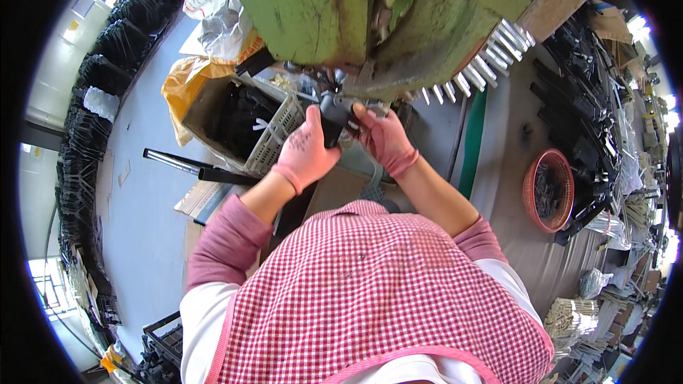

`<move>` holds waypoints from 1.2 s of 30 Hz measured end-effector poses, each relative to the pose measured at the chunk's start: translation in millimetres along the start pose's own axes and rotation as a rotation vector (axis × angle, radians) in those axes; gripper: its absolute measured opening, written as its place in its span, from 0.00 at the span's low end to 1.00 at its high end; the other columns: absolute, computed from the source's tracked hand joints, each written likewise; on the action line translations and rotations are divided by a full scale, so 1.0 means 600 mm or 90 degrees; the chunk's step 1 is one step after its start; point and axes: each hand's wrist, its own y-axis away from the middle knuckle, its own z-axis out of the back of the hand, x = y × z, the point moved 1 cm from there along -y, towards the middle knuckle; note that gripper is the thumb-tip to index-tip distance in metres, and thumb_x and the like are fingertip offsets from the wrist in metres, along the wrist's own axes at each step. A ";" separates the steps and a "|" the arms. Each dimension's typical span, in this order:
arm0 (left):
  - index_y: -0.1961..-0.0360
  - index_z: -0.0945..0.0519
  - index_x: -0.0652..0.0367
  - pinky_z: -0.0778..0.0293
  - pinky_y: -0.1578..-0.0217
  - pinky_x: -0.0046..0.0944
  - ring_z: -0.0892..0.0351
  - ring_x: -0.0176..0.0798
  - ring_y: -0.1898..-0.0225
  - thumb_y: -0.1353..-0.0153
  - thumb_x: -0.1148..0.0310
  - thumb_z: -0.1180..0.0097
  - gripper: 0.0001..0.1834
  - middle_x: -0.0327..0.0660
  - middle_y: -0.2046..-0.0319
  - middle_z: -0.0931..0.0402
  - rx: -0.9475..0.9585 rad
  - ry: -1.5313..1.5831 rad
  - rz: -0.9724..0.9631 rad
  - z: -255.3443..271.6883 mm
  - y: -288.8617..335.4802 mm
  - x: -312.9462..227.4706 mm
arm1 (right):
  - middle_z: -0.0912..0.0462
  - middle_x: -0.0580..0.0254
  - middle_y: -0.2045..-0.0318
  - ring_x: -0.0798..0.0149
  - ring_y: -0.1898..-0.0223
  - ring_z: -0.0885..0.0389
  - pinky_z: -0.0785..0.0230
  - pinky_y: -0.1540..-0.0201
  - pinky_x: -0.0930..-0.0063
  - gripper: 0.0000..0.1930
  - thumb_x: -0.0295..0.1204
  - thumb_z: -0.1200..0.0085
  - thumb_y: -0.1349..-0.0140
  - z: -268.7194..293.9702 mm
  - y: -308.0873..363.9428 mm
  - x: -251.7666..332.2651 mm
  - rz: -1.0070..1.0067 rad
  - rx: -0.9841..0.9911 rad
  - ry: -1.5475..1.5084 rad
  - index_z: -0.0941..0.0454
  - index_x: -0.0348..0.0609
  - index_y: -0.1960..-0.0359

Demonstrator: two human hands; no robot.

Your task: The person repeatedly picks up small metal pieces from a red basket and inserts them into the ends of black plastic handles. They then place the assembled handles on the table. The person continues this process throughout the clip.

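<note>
Both my hands wear pink gloves and meet in front of a worn green machine (306, 21). Between them is a dark grey and black part (333, 115), whose exact kind I cannot make out. My left hand (307, 151) is closed round its left side, thumb pointing up along it. On the other side my right hand (388, 141) pinches the part's upper right with the fingertips. The part's top end sits close to the machine's small metal tooling (329, 80); whether they touch I cannot tell.
Left of my hands stands a crate (274, 135) of black parts, with a black-and-silver bar (171, 161) jutting out nearby. Silver rods (477, 75) line the machine's right edge. A red basket (548, 190) of dark pieces lies right, beside piled black profiles (569, 110).
</note>
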 end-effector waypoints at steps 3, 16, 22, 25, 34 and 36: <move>0.51 0.41 0.72 0.25 0.53 0.50 0.21 0.66 0.54 0.48 0.60 0.34 0.35 0.67 0.60 0.23 0.141 0.056 0.089 0.010 -0.022 0.019 | 0.18 0.68 0.64 0.73 0.69 0.22 0.29 0.69 0.76 0.12 0.33 0.38 0.37 -0.007 0.003 -0.006 -0.050 -0.172 0.180 0.21 0.40 0.57; 0.51 0.42 0.74 0.26 0.51 0.50 0.21 0.66 0.52 0.49 0.62 0.33 0.36 0.69 0.58 0.23 0.176 0.043 0.035 -0.009 -0.036 0.054 | 0.21 0.72 0.69 0.78 0.71 0.27 0.31 0.68 0.80 0.11 0.33 0.36 0.37 0.018 -0.001 -0.050 0.053 -0.249 0.152 0.21 0.38 0.64; 0.49 0.41 0.75 0.25 0.50 0.50 0.22 0.66 0.50 0.48 0.60 0.34 0.37 0.69 0.56 0.23 0.173 0.041 0.045 -0.011 -0.037 0.058 | 0.22 0.70 0.69 0.76 0.70 0.25 0.30 0.66 0.80 0.12 0.34 0.35 0.37 0.028 -0.001 -0.051 0.064 -0.214 0.126 0.22 0.37 0.64; 0.50 0.40 0.75 0.26 0.50 0.50 0.23 0.67 0.50 0.48 0.59 0.34 0.37 0.69 0.56 0.23 0.152 0.048 0.030 -0.020 -0.038 0.068 | 0.20 0.68 0.67 0.74 0.67 0.23 0.29 0.64 0.79 0.13 0.32 0.35 0.38 0.042 -0.001 -0.057 0.059 -0.208 0.118 0.22 0.36 0.61; 0.51 0.40 0.70 0.26 0.54 0.55 0.22 0.69 0.54 0.52 0.63 0.34 0.35 0.68 0.60 0.23 0.094 0.049 -0.080 0.019 -0.035 0.051 | 0.19 0.68 0.67 0.72 0.62 0.18 0.25 0.59 0.75 0.13 0.32 0.33 0.41 0.005 -0.002 -0.055 0.113 -0.183 0.070 0.25 0.41 0.62; 0.50 0.37 0.71 0.27 0.54 0.56 0.24 0.71 0.54 0.51 0.63 0.34 0.34 0.67 0.57 0.24 0.052 0.024 -0.137 0.048 -0.028 0.043 | 0.19 0.66 0.67 0.69 0.62 0.17 0.25 0.58 0.74 0.12 0.29 0.32 0.42 -0.013 0.009 -0.050 0.158 -0.133 0.028 0.26 0.44 0.66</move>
